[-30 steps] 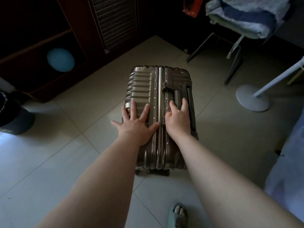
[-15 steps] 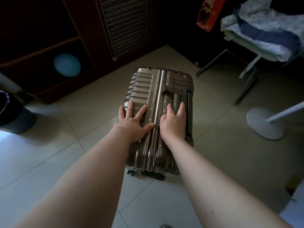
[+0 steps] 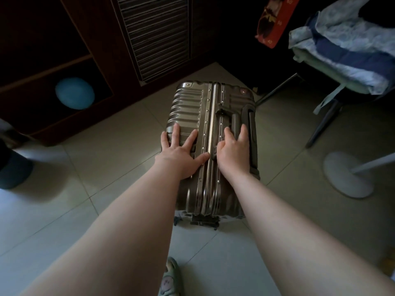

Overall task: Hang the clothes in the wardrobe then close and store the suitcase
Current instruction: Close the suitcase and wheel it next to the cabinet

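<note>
A closed bronze hard-shell suitcase (image 3: 188, 103) stands on its wheels (image 3: 204, 221) on the tiled floor, its far end close to the dark wooden wardrobe (image 3: 158, 37). My left hand (image 3: 181, 152) lies flat on the ribbed shell with fingers spread. Just across the metal frame seam, my right hand (image 3: 234, 152) rests on the half with the side handle, its fingers apart over the handle and its thumb tucked at the seam. Neither hand grips anything. No clothes show in the wardrobe's dark open section.
A blue round object (image 3: 74, 93) sits on the wardrobe's low shelf at left. A dark bin (image 3: 12, 171) stands at the far left. At right are a chair piled with folded fabric (image 3: 342, 54) and a white fan base (image 3: 348, 175). My slippered foot (image 3: 171, 278) is below.
The suitcase has rolled closer to the wardrobe with both hands still pressed on it. My view has followed it forward.
</note>
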`<state>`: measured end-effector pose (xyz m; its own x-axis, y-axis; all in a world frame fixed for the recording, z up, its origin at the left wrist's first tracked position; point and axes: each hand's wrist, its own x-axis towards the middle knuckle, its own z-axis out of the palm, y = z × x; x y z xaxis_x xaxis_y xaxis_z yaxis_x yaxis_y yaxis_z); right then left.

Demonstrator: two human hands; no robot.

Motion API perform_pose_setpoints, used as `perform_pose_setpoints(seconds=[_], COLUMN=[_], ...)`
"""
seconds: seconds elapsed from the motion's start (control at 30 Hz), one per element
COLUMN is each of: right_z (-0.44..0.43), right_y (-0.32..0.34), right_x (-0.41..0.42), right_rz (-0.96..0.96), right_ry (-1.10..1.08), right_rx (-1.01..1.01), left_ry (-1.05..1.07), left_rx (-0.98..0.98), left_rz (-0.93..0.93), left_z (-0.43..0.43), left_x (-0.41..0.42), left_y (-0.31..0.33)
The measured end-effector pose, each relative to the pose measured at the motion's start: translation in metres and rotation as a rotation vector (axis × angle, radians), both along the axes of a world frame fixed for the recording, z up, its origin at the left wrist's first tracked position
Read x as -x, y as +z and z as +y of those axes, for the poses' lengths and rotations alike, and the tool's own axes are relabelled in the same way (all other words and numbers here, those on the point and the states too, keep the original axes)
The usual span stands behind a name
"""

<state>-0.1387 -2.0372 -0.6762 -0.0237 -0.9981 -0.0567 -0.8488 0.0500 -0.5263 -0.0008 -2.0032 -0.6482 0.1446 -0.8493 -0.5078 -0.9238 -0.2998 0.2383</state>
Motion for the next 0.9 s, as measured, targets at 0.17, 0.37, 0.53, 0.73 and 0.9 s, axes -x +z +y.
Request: perform_pose_setpoints(seconds=[0.17,0.37,0.53,0.73,0.9], right_z=[-0.047,-0.096,-0.136,-0.184,-0.224], right_y=[0.002,0.005,0.005,0.006,0.007], right_x=[0.002,0.011,0.018,0.027,0.035], right_rz=[-0.011,-0.025,-0.052,-0.054,-0.041], right_ry=[-0.009,-0.035,-0.043,-0.027,0.005], right_rx=[0.016,0.009,-0.005,0.007,0.004], left_ry=[-0.028,-0.07,-0.088,-0.093,-0.067], left_rx=[-0.009,-0.023,-0.033,-0.029,-0.03], left_rz=[-0.007,-0.008,-0.025,-0.044,-0.04], left_z=[-0.049,-0.104,-0.143,-0.19,-0.232], left_x=[0.002,0.011,0.019,0.028,0.034], left_y=[0.003,0.003,0.004,0.004,0.003])
